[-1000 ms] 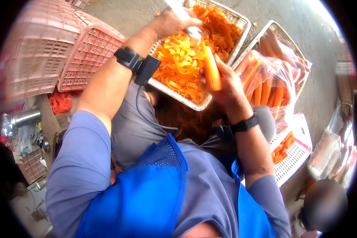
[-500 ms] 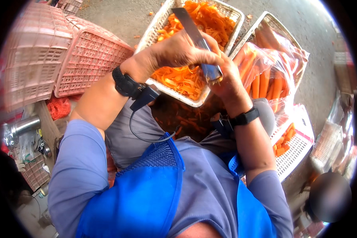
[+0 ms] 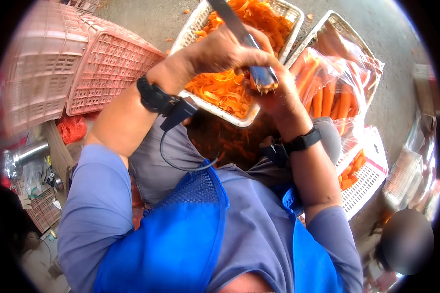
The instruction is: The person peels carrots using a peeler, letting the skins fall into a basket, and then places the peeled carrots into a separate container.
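Observation:
My left hand (image 3: 225,51) is closed on a long, flat metal blade (image 3: 232,22) that slants up and away to the left, passing between thumb and forefinger. Its lower end (image 3: 263,74) is shiny and lies against my right hand (image 3: 278,95), with small orange-brown bits at the tip. My right hand's fingers are curled just below; what they hold is mostly hidden. Beneath both hands, a white basket (image 3: 250,118) is heaped with orange carrot peelings (image 3: 220,90).
Right of it, another basket (image 3: 349,27) holds whole carrots (image 3: 330,100) in clear plastic bags (image 3: 357,73). Nearer, a white crate (image 3: 362,193) contains short carrot pieces (image 3: 349,178). Pink crates (image 3: 115,68) stand at left. Carrot scraps (image 3: 225,139) lie between my knees.
The blade has shifted slightly up and right, its far end now out of the picture. My hands stay together over the basket, my right fingers curled more visibly beneath the blade's lower end.

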Available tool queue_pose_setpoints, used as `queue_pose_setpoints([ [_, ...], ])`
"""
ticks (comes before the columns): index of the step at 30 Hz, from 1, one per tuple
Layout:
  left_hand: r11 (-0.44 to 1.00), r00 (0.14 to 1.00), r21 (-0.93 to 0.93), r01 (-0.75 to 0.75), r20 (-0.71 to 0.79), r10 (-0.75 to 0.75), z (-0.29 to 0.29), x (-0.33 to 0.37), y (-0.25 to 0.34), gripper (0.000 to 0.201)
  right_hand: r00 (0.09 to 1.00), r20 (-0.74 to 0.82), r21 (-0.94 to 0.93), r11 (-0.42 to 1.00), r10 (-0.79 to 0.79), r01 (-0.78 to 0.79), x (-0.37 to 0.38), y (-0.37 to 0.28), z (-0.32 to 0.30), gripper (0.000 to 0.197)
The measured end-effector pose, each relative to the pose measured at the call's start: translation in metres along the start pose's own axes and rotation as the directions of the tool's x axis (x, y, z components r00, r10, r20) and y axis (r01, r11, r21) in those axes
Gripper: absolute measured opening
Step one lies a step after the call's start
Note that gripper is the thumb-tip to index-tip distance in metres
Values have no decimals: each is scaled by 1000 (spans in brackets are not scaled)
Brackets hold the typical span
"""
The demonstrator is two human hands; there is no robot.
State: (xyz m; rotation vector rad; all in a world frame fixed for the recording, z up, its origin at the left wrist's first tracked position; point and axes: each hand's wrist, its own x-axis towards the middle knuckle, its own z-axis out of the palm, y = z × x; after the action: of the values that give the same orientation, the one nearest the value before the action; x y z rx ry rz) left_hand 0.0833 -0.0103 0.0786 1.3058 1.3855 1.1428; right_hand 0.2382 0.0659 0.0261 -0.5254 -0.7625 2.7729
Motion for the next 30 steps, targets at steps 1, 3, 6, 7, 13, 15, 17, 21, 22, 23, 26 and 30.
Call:
queue_pose_setpoints([
  [1, 958, 968, 134, -252, 23, 252, 8, 11, -8, 13, 991, 126, -48, 998, -38, 45, -2, -2, 0, 36],
  [3, 1000, 1000, 25, -10, 25, 9, 4, 6, -14, 22, 999, 51, 0, 1000, 16, -16, 1, 4, -13, 37],
  [6, 993, 992, 17, 115, 53, -116, -6, 10, -22, 26, 998, -14, 98, 993, 66, -64, -1, 1, -7, 41],
  [7, 994, 996, 53, 92, 6, -92, -10, 12, -27, 27, 997, 10, 140, 987, 82, -83, 2, 5, -15, 40],
  [13, 992, 857, 126, -1, -511, 66, -69, 16, -25, 19, 990, 65, 276, 951, 124, -137, 1, 12, -21, 43],
  [15, 996, 808, 18, -87, -584, 82, -73, 8, -27, 21, 995, 43, 218, 971, 89, -96, 2, 9, -23, 46],
  [17, 993, 819, -23, -113, -568, 80, -69, 6, -24, 21, 995, -78, 162, 986, 55, -42, 3, 6, -15, 47],
  [21, 998, 943, 54, 11, -332, 8, -45, -1, -7, 17, 980, -187, 138, 990, 60, -34, 8, 11, -22, 43],
  [22, 993, 968, 114, -12, -246, 40, -37, -2, -6, 18, 986, -165, 122, 992, 38, -18, 8, 11, -25, 43],
  [23, 984, 985, 172, -41, -158, 68, -31, -4, -6, 21, 990, -142, 106, 994, 17, -2, 10, 12, -29, 44],
  [26, 992, 992, 68, 111, -65, -107, -17, -8, -1, 18, 987, -160, 59, 998, -24, 34, 8, 7, -21, 44],
  [30, 991, 989, 49, 126, -83, -122, -10, -9, -4, 17, 993, -110, 79, 995, -54, 62, 12, 8, -24, 47],
])
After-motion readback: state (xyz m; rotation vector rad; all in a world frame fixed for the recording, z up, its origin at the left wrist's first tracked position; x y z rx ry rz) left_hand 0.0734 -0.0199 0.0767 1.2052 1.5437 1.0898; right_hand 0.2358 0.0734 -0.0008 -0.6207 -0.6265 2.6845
